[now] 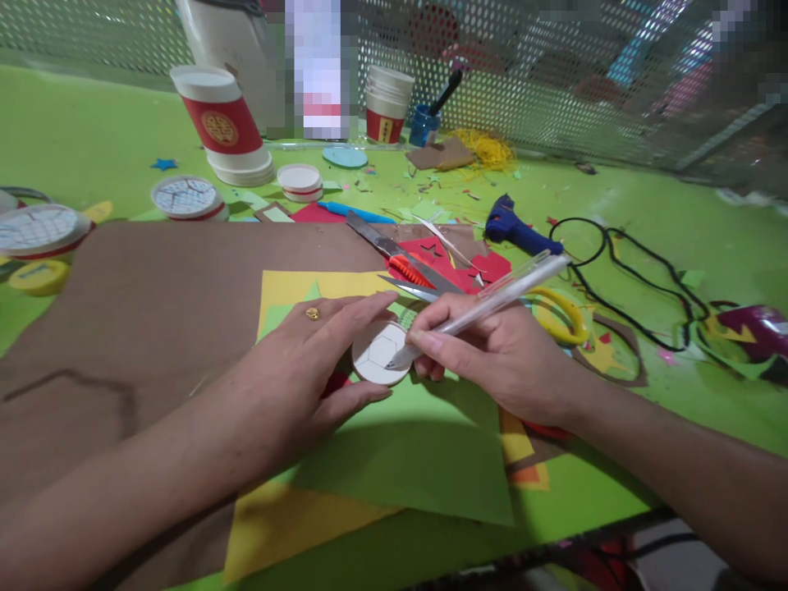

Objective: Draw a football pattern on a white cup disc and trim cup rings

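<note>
My left hand [313, 353] curves round a small white disc [369, 365], thumb at its near edge and fingers at the far edge. It looks like the cut-off bottom of a paper cup. Thin dark lines forming a hexagon with spokes are drawn on its face. Between the thumb and fingers of my right hand [492, 345] is a clear-barrelled pen [492, 297], its tip touching the disc or just over it. Beneath both hands lies green paper [419, 460], on top of yellow paper [295, 525].
Scissors with yellow handles [570, 316] and a box cutter [394, 250] lie just beyond my hands. A blue glue gun [520, 228] with a black cord rests at right. Paper cups [222, 123] stand behind; patterned cup bottoms [188, 195] sit at left. Brown paper [153, 304] covers the left side.
</note>
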`<state>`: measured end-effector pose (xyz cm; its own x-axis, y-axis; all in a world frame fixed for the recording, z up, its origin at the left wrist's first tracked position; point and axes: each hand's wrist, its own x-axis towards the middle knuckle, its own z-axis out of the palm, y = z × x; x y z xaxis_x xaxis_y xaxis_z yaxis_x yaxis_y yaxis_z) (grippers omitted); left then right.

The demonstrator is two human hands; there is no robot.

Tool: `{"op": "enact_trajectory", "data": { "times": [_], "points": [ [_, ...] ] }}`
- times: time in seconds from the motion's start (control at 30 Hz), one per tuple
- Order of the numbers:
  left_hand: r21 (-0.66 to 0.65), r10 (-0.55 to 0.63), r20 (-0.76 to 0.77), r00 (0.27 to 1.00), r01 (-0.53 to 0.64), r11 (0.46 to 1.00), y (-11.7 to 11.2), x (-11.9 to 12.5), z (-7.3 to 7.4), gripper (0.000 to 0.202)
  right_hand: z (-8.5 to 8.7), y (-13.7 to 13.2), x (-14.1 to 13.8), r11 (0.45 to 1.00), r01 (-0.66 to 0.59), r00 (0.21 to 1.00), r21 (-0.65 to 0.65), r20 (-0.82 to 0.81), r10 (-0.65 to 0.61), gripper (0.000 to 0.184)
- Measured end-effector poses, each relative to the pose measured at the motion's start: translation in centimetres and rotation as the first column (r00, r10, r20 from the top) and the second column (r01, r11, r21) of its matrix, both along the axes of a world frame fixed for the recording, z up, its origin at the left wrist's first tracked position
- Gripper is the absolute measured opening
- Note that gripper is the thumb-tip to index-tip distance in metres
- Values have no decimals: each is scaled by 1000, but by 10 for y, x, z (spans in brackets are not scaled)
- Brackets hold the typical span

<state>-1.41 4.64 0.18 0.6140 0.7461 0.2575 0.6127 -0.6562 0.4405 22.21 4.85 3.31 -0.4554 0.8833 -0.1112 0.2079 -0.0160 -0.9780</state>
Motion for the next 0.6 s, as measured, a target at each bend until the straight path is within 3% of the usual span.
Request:
{"op": "enact_trajectory", "data": {
  "times": [0.6],
  "points": [
    [-36,10,-2,1000,-11,999,0,2,7,57,2,-2,1,999,-25,1000,-33,19,25,8]
  ]
}}
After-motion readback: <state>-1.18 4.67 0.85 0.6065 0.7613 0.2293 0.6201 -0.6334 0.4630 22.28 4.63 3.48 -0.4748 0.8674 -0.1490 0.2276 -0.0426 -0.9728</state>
